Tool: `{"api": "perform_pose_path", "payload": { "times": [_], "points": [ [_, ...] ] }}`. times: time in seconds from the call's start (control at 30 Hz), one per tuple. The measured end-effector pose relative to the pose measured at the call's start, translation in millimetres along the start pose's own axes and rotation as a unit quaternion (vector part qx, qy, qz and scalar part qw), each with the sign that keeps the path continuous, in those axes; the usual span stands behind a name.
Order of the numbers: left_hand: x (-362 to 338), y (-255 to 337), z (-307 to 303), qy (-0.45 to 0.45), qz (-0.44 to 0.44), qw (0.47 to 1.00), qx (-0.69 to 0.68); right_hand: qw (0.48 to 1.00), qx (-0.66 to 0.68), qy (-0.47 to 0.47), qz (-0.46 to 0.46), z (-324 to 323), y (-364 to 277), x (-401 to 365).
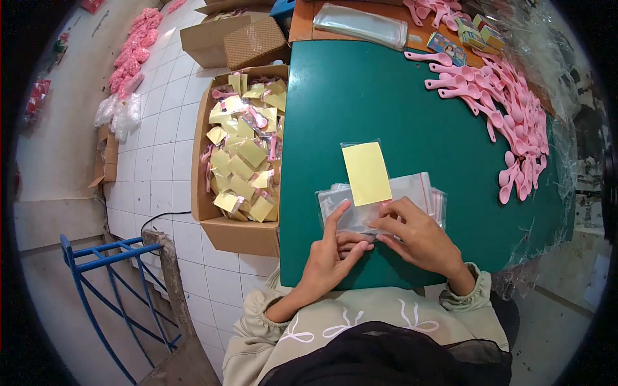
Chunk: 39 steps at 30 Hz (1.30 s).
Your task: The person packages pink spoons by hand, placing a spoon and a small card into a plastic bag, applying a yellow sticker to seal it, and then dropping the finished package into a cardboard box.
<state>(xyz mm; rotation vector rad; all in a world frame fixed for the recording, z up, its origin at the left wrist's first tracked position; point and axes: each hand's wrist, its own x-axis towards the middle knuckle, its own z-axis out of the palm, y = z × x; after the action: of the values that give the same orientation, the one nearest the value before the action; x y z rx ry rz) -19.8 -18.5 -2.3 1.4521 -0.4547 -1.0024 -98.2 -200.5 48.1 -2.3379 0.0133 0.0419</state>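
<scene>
A yellow card in a clear sleeve lies on a pile of clear plastic bags near the green table's front edge. My left hand is at the left part of the bags, its index finger stretched up beside the card and its other fingers curled. My right hand bends over the bags just below the card, thumb and fingers close together. Something pinkish shows at its fingertips, too small to name. Whether the fingertips grip the plastic is unclear.
Many pink spoons are heaped on the right of the green table. A cardboard box of packed yellow cards stands left. More clear bags lie at the back, near small card packs. A blue metal frame stands lower left.
</scene>
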Motion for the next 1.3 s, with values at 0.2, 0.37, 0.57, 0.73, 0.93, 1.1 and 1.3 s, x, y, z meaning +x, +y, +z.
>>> {"api": "perform_pose_path", "payload": {
  "times": [0.2,0.37,0.57,0.73,0.93,1.1,1.3],
  "points": [
    [4,6,6,0.004,0.004,0.992,0.13,0.99,-0.116,0.08,-0.026,5,13,10],
    [0,4,5,0.0,0.035,0.996,0.08,0.987,-0.136,0.082,-0.017,9,18,11],
    [-9,11,-6,-0.032,-0.043,0.998,-0.015,0.996,-0.048,0.079,-0.009,0,4,7],
    [-12,13,-3,-0.025,-0.068,0.996,-0.051,0.997,-0.055,-0.041,-0.036,0,-2,-6],
    [-15,6,-2,-0.033,-0.009,0.999,-0.012,0.998,-0.042,-0.018,-0.053,18,-4,-5],
    [-19,11,-4,-0.028,-0.006,1.0,-0.006,0.996,-0.048,-0.008,-0.074,24,-9,-1],
    [-8,12,-7,-0.022,-0.022,0.999,-0.041,0.987,-0.111,-0.016,-0.117,24,-17,-2]
  ]
}}
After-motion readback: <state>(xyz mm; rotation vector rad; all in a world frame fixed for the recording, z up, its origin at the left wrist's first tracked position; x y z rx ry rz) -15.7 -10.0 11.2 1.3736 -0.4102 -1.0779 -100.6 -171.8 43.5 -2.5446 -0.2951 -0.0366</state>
